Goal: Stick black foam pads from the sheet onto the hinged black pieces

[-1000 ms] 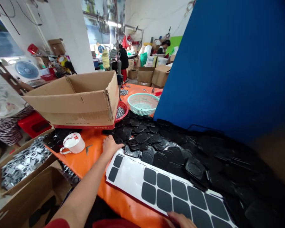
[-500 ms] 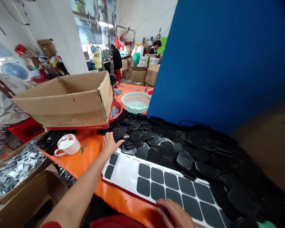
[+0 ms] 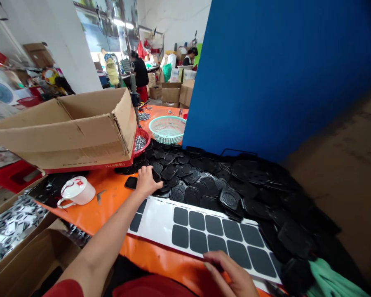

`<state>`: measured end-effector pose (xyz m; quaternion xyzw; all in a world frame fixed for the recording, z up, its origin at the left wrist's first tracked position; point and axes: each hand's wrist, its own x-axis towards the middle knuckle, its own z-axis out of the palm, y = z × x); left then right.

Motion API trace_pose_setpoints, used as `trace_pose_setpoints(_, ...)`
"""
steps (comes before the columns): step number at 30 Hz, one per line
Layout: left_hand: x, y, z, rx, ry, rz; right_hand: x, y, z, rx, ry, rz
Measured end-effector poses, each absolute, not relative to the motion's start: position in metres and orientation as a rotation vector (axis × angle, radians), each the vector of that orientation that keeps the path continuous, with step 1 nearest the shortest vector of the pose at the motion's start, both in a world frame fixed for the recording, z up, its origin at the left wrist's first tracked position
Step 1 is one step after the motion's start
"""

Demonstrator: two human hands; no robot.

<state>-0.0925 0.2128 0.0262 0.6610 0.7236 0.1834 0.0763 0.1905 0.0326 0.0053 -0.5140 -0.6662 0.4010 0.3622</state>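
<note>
One bare hand, the right hand [image 3: 231, 274], is nearest, over the near edge of a long white sheet [image 3: 157, 225]; its thumb and forefinger are bent close to each other, though whether they pinch anything I cannot tell. A green cloth [image 3: 334, 276] lies right of the sheet. The sheet lies flat on the orange-covered tabletop [image 3: 160, 258], its dark grey rounded-square patches [image 3: 197, 241] set in two rows, with a plain white stretch near its left end.

Just beyond that end of the sheet is the left hand [image 3: 146, 181], thumb and fingers spread at the edge of a heap of flat black moulded pieces [image 3: 204, 187]; I cannot tell whether one is gripped. The heap runs along the sheet's far side. Left of the sheet stands a white lidded mug [image 3: 80, 194].

Beyond the sheet, farther left, sits a large open brown cardboard box [image 3: 80, 140]. Past the sheet and heap come a red plastic basket [image 3: 146, 142] of small metal parts, a turquoise plastic basket [image 3: 154, 130] and, farthest from the sheet, a person in black [image 3: 139, 72].
</note>
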Motion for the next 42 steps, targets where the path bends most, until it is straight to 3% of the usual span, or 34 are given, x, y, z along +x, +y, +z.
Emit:
trace_pose_setpoints(5, -0.041, 0.139, 0.054, 2.578, 1.243, 0.502, 0.176, 0.056, 0.033, -1.385, -1.192, 1.344)
trace_pose_setpoints(9, -0.015, 0.095, 0.056, 2.712, 0.677, 0.724, 0.172, 0.069, 0.046, -1.184, -1.183, 1.631)
trace_pose_setpoints(14, -0.009, 0.081, 0.053, 2.571, 0.652, 0.825, 0.173, 0.066, 0.052, -1.135, -1.272, 1.691)
trace_pose_setpoints(18, 0.002, 0.071, 0.053, 2.346, 0.998, 0.961, 0.174, 0.066, 0.049, -1.2, -1.068, 1.652)
trace_pose_setpoints(24, 0.013, 0.073, 0.053, 1.882, 1.356, 0.615, 0.183, 0.057, 0.033, -1.3, -0.956, 1.495)
trace_pose_setpoints(28, 0.021, 0.074, 0.056, 1.899, 1.338, 0.608, 0.191, 0.05, 0.034, -1.289, -0.986, 1.439)
trace_pose_setpoints(37, 0.034, 0.065, 0.07, 2.164, 1.212, 0.63, 0.198, 0.051, 0.029, -1.184, -0.636, 1.698)
trace_pose_setpoints(42, 0.036, 0.063, 0.072, 2.499, 0.62, 0.938, 0.183, 0.04, 0.016, -1.22, -0.648, 1.659)
